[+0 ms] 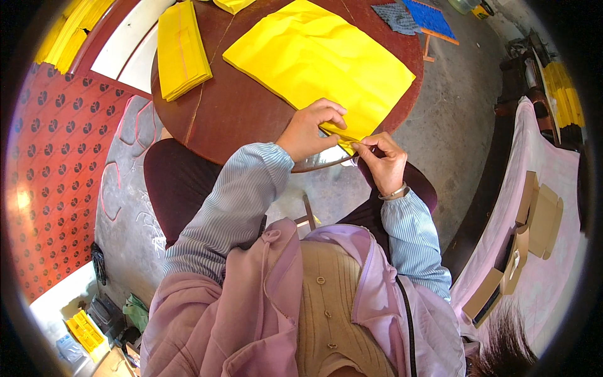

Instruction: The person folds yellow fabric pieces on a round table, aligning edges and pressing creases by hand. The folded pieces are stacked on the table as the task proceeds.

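My right hand [384,164] pinched the near corner of the yellow sheet [320,60] between thumb and forefinger, close to the rim of the dark red round table [229,122]. My left hand [312,131] was just beside it, its fingers curled over the same near end, with a gap showing between thumb and fingers; I could not tell whether they gripped the material. From that pinch the sheet spread away from me, most of it lying flat on the tabletop beyond both hands. A folded yellow bundle [181,53] lay to its left, apart from my hands.
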A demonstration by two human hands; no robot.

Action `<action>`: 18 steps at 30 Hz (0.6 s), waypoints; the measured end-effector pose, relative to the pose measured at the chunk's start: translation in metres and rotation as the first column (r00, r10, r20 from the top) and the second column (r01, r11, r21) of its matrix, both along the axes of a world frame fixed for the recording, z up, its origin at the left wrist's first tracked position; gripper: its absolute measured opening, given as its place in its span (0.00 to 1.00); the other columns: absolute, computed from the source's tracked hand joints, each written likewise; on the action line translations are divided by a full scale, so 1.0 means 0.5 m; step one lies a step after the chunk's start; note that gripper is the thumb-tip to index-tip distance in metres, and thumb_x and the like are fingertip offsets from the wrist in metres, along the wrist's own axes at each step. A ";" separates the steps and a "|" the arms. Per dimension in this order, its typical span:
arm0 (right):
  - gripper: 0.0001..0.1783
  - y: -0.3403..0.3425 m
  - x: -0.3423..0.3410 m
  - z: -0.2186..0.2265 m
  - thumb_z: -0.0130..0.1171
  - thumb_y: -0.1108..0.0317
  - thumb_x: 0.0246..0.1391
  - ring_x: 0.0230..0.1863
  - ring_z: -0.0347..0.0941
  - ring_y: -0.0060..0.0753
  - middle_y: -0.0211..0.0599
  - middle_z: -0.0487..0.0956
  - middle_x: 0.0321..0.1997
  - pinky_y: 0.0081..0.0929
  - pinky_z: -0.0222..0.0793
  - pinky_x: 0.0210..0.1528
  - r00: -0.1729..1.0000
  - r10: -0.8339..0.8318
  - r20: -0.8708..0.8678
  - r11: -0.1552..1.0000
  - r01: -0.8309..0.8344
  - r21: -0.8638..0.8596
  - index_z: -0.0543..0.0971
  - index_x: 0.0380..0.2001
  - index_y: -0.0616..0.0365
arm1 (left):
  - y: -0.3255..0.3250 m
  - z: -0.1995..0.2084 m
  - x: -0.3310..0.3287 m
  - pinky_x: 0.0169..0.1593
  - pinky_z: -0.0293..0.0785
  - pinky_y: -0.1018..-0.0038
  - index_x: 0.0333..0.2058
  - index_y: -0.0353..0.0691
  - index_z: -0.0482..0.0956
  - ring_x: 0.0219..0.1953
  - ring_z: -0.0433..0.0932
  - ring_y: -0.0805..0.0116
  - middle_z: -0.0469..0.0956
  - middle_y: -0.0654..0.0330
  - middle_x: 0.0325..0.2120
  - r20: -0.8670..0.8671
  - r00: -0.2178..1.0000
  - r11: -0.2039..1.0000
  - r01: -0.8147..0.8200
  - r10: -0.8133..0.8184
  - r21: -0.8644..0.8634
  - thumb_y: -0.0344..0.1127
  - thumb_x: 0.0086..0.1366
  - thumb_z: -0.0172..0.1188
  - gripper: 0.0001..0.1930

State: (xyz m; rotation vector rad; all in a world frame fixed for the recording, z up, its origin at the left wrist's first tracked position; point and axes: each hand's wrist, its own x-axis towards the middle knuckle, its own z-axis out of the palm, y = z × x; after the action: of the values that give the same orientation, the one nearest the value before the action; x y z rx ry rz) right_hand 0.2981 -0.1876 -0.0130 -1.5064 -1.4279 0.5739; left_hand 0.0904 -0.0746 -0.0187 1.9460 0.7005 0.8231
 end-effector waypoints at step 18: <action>0.06 -0.006 -0.002 0.013 0.76 0.77 0.54 0.31 0.79 0.21 0.32 0.83 0.32 0.22 0.74 0.34 1.000 0.019 -0.001 1.000 -0.019 0.000 0.89 0.36 0.63 | 0.017 -0.021 0.001 0.60 0.79 0.71 0.43 0.36 0.83 0.55 0.82 0.64 0.83 0.54 0.53 0.071 0.997 0.977 0.029 -0.015 -0.209 0.24 0.66 0.69 0.07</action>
State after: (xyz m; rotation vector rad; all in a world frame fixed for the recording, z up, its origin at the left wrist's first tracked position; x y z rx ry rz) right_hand 0.2971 -0.1908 -0.0066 -1.4938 -1.4423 0.5859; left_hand 0.0908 -0.0660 -0.0290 1.7249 0.6946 0.7671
